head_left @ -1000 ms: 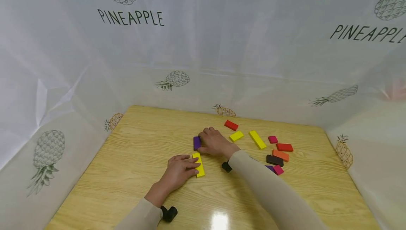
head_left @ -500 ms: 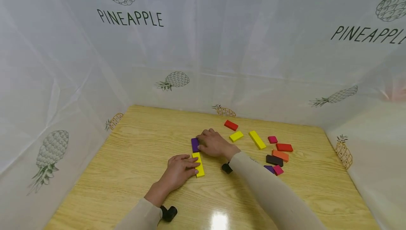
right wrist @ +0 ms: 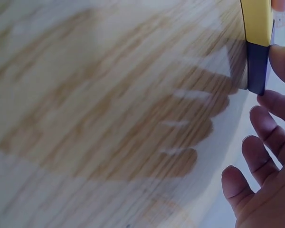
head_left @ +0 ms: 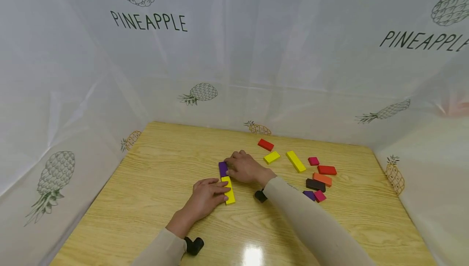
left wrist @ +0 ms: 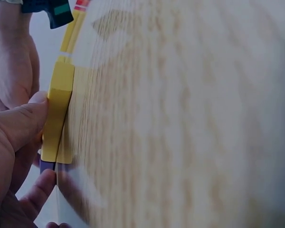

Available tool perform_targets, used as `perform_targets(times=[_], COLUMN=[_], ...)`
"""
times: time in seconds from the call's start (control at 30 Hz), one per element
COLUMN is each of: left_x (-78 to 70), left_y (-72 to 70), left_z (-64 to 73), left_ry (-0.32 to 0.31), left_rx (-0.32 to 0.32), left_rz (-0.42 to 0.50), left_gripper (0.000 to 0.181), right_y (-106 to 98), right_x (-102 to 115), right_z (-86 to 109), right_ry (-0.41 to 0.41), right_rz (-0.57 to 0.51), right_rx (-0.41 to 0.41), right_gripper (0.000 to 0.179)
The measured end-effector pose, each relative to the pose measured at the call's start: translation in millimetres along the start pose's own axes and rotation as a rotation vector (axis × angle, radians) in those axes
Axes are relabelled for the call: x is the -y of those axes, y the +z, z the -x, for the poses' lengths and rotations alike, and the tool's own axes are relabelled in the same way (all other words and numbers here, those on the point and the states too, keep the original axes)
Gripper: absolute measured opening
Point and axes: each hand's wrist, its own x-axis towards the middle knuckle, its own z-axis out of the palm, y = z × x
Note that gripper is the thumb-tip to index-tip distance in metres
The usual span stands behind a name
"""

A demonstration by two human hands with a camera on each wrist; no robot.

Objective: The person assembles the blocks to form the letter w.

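In the head view my left hand (head_left: 206,196) holds a yellow wooden block (head_left: 231,196) lying lengthwise on the table, its fingers reaching over it. The left wrist view has the thumb against the side of that yellow block (left wrist: 57,114) and a finger at its far end. Beyond it, my right hand (head_left: 244,167) pinches a shorter purple block (head_left: 222,169) between thumb and a finger. End to end, the purple block (right wrist: 258,66) meets the yellow one in the right wrist view. The other right fingers are loosely bent beside it.
Right of my hands lie loose blocks: a red one (head_left: 265,144), a short yellow one (head_left: 272,157), a long yellow one (head_left: 295,161), an orange one (head_left: 322,179), a black one (head_left: 316,185) and several others. A pineapple-printed curtain (head_left: 234,54) surrounds the wooden table (head_left: 161,156).
My right hand has drawn the purple block toward me and slightly left, closing the gap to the yellow block's far end. My left hand stays nearly in place on the yellow block.
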Motion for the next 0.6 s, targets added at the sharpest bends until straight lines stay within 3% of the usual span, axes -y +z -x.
perform_targets(times=[0.6], left_x=[-3.3], left_y=[4.0], left_z=[6.6], left_ry=[0.035], left_rx=[-0.034], left_rz=[-0.039], left_gripper=[0.028], right_y=[2.4], right_x=[1.9], right_z=[3.2], right_ry=[-0.002], right_rz=[0.038], right_rx=[-0.002], right_gripper=[0.05])
